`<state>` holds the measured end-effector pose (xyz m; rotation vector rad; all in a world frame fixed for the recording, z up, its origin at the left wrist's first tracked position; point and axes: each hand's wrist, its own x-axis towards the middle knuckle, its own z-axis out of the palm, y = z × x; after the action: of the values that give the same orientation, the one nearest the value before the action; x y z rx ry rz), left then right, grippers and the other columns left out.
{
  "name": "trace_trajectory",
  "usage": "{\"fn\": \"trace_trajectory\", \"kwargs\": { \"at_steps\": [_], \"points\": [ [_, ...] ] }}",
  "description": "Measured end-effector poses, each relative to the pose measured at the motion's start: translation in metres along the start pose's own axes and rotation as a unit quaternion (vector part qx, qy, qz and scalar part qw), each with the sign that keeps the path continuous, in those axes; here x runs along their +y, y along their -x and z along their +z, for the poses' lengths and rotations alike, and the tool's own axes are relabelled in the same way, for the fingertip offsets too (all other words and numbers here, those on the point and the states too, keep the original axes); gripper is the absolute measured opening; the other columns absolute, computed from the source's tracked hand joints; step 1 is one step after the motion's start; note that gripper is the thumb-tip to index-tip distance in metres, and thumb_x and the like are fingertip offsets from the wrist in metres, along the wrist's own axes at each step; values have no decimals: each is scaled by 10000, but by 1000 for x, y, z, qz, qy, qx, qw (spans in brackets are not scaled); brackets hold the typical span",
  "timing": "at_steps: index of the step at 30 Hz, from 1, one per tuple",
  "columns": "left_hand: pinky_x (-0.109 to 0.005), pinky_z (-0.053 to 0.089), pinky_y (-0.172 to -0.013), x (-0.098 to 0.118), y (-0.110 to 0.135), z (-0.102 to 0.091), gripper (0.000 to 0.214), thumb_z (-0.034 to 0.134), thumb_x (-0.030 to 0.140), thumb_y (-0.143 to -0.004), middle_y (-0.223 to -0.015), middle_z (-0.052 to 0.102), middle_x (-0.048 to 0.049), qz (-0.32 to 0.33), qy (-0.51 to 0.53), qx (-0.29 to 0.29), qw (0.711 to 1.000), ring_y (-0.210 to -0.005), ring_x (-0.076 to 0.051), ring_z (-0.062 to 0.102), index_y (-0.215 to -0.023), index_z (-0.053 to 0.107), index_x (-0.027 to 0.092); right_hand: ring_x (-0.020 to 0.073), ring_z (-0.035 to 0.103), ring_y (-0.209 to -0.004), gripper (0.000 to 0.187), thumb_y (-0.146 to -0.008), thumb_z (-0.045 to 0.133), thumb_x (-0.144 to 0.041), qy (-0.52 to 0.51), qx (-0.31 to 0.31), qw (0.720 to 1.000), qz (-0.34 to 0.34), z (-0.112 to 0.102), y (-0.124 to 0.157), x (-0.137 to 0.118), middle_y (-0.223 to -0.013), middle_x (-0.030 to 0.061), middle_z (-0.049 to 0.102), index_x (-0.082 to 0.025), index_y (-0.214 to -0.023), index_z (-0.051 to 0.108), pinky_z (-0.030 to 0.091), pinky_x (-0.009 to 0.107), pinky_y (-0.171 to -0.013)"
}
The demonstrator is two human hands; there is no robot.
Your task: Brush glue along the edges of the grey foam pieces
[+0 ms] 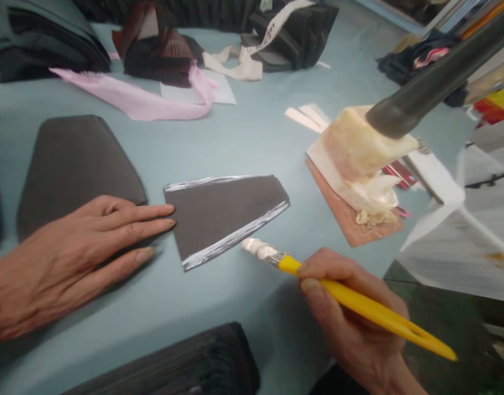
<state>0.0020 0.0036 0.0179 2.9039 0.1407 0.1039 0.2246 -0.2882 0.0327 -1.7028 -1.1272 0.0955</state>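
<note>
L hand (pixel 71 252) flat, fingers spread, tips at dark piece (pixel 225 216) left edge. R hand (pixel 351 318) grips yellow brush (pixel 359 304), bristles just off glued lower edge; bare table (pixel 252 142) beyond.

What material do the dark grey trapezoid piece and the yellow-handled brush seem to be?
Dark grey trapezoid piece: probably matte fabric or thin leather, flat, with wet white streaks along two edges. Yellow-handled brush: glossy plastic handle, metal ferrule, bristles caked white.

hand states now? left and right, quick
Left hand: open, flat, fingertips at the edge of the dark cut piece.
Right hand: closed on the yellow-handled brush.
</note>
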Motion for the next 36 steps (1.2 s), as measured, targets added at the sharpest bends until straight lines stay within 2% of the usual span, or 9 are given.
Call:
{"fn": "trace_trajectory", "kwargs": {
  "at_steps": [7, 12, 16, 18, 20, 24, 28, 32, 36],
  "points": [
    [-320, 450, -1160, 10, -18, -35, 500, 440, 391, -1100, -1567, 607, 2, -9, -23, -97, 995, -1371, -194, 565, -1592, 456, 310, 113, 654, -601, 103, -940, 704, -152, -30, 62, 997, 25, -13, 16, 13, -722, -17, 696, -227, -875, 729, 537, 209, -552],
    [-392, 547, -1070, 11, -47, -51, 508, 416, 436, -1092, -1444, 678, -66, 71, -106, -150, 980, -1196, -246, 654, -1560, 526, 272, 130, 647, -607, 100, -926, 724, -138, -58, 88, 994, 32, -12, 16, 13, -760, 2, 710, -229, -893, 748, 524, 240, -512],
    [-494, 573, -1037, 16, -68, -49, 449, 425, 405, -1040, -1379, 709, -89, 120, -151, -164, 967, -1170, -319, 663, -1378, 678, 252, 145, 633, -564, 144, -884, 736, -102, -83, 96, 991, 35, -11, 15, 15, -739, 7, 705, -243, -898, 761, 488, 258, -448],
    [-493, 563, -1089, 17, -74, -47, 413, 435, 396, -1020, -1428, 690, -68, 120, -120, -171, 970, -1241, -316, 659, -1298, 707, 257, 148, 631, -551, 160, -879, 727, -93, -87, 99, 990, 44, -10, 15, 14, -738, 10, 708, -248, -902, 760, 484, 263, -441],
    [-475, 571, -1085, 17, -77, -44, 402, 443, 419, -999, -1378, 715, -48, 103, -80, -171, 977, -1204, -296, 684, -1259, 716, 280, 151, 633, -550, 166, -880, 724, -94, -89, 103, 989, 53, -10, 14, 13, -741, 11, 711, -255, -907, 757, 491, 267, -447],
    [-469, 597, -1027, 21, -80, -43, 409, 438, 397, -968, -1290, 740, -20, 62, -43, -183, 980, -1108, -273, 715, -1255, 721, 324, 141, 626, -543, 125, -889, 736, -124, -90, 105, 989, 54, -12, 14, 9, -713, 5, 704, -249, -885, 728, 501, 256, -460],
    [-529, 553, -1139, 24, -79, -46, 471, 372, 416, -1019, -1413, 700, -1, 46, -50, -193, 979, -1261, -288, 675, -1361, 685, 332, 130, 640, -580, 80, -929, 723, -169, -99, 83, 990, 62, -16, 16, 8, -718, 4, 707, -243, -903, 711, 507, 236, -479],
    [-561, 558, -1139, 25, -76, -51, 536, 284, 463, -1067, -1467, 681, -18, 43, -56, -204, 976, -1357, -307, 635, -1422, 660, 319, 112, 646, -578, 100, -911, 728, -146, -92, 77, 990, 68, -17, 16, 8, -723, -19, 709, -242, -889, 708, 511, 227, -503],
    [-532, 531, -1194, 24, -75, -52, 550, 283, 477, -1071, -1499, 667, -17, 25, -44, -197, 979, -1374, -284, 632, -1419, 675, 312, 108, 651, -575, 98, -885, 751, -148, -73, 90, 989, 89, -17, 15, 8, -761, -15, 728, -242, -880, 725, 499, 233, -494]
  ]
}}
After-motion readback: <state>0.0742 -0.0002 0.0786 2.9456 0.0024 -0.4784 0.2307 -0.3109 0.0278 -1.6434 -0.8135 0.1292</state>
